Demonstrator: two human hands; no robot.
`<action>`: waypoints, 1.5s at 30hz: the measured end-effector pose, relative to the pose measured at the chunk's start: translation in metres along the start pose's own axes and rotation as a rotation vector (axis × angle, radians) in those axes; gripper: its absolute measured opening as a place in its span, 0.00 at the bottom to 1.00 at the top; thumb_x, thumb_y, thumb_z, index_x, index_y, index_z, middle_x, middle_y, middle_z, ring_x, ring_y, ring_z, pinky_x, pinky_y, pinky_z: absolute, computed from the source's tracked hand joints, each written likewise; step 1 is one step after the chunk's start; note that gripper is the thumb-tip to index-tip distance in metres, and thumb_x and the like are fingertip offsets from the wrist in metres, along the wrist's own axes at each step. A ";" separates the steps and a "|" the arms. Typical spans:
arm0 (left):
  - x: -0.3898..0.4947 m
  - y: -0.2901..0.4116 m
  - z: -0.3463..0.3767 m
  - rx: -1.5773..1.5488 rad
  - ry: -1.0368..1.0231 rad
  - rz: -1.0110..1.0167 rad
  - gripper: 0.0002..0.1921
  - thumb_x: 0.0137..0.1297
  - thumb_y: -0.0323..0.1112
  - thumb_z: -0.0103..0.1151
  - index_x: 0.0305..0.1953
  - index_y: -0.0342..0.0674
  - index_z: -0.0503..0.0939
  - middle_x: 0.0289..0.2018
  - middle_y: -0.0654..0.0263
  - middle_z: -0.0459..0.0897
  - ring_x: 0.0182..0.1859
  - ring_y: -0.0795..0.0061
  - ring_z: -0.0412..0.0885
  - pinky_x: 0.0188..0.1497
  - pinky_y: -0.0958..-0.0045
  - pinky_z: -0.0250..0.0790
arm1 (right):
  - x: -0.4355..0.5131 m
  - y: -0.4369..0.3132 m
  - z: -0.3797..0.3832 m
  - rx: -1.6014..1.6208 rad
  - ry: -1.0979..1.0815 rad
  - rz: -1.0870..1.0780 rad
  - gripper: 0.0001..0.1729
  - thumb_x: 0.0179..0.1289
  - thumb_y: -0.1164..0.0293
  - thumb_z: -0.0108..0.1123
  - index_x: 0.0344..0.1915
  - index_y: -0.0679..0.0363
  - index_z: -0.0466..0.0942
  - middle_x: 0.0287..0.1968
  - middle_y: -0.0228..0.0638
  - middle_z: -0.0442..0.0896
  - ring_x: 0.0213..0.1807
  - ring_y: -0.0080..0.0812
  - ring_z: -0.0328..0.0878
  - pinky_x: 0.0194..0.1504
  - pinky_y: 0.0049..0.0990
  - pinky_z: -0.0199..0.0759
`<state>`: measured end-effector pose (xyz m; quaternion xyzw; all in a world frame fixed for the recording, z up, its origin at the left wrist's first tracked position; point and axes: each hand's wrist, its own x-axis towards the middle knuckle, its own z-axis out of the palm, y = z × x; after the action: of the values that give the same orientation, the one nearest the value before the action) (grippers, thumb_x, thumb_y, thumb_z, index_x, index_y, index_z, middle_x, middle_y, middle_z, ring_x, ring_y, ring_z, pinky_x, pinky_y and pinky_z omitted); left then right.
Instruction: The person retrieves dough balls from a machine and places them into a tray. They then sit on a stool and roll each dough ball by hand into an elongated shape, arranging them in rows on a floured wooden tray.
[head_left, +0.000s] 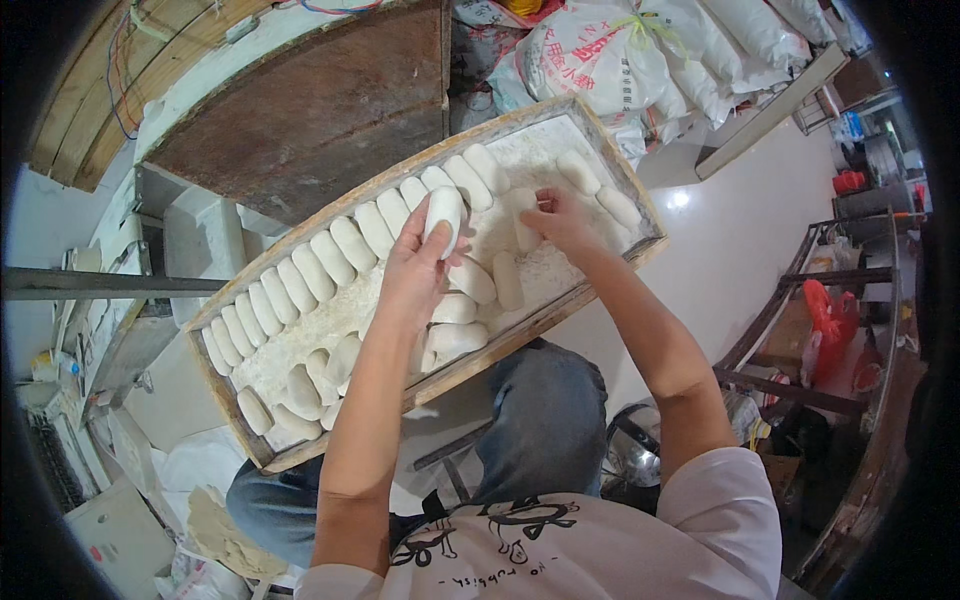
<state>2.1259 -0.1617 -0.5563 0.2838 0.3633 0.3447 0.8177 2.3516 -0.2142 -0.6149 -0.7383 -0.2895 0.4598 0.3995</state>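
Observation:
A wooden tray (531, 328) with a floured bottom lies slantwise before me over my knees. An oblong white dough piece (444, 217) is in my left hand (422, 251), raised above the tray, with my thumb across its face. At the right part of the tray my right hand (566, 223), blurred, has its fingers at the edge of another dough piece (525, 219). Whether they grip it is unclear. A row of dough pieces (313, 264) lines the far side. More pieces lie loosely along the near side (304, 391), partly hidden by my left forearm.
Behind the tray stands a brown wooden panel (315, 112). White sacks (600, 60) bearing print are piled at the back right. A metal rack (795, 390) with a red plastic bag (829, 330) is on the right. A mass of dough (229, 532) sits at the lower left.

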 end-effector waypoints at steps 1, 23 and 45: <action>-0.002 0.001 -0.001 0.144 0.016 0.058 0.25 0.67 0.32 0.56 0.64 0.41 0.65 0.44 0.62 0.80 0.38 0.77 0.76 0.39 0.76 0.72 | -0.006 -0.003 0.001 0.154 -0.062 0.000 0.26 0.53 0.65 0.69 0.51 0.62 0.73 0.45 0.35 0.80 0.46 0.29 0.77 0.48 0.31 0.71; -0.006 -0.008 0.055 -0.259 0.018 0.095 0.23 0.74 0.48 0.39 0.59 0.40 0.70 0.55 0.62 0.75 0.56 0.67 0.73 0.62 0.66 0.63 | -0.068 -0.072 0.071 0.010 0.229 -0.826 0.25 0.64 0.70 0.49 0.61 0.66 0.64 0.61 0.49 0.69 0.64 0.46 0.65 0.65 0.38 0.55; 0.018 -0.020 0.044 -0.451 -0.080 0.133 0.41 0.70 0.65 0.34 0.73 0.42 0.44 0.72 0.62 0.49 0.73 0.70 0.45 0.75 0.70 0.32 | -0.016 -0.064 0.055 -0.338 0.190 -0.630 0.34 0.57 0.57 0.64 0.56 0.70 0.67 0.42 0.55 0.80 0.48 0.50 0.79 0.51 0.37 0.70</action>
<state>2.1763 -0.1691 -0.5526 0.1307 0.2251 0.4587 0.8496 2.2907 -0.1765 -0.5669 -0.7079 -0.5363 0.1895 0.4188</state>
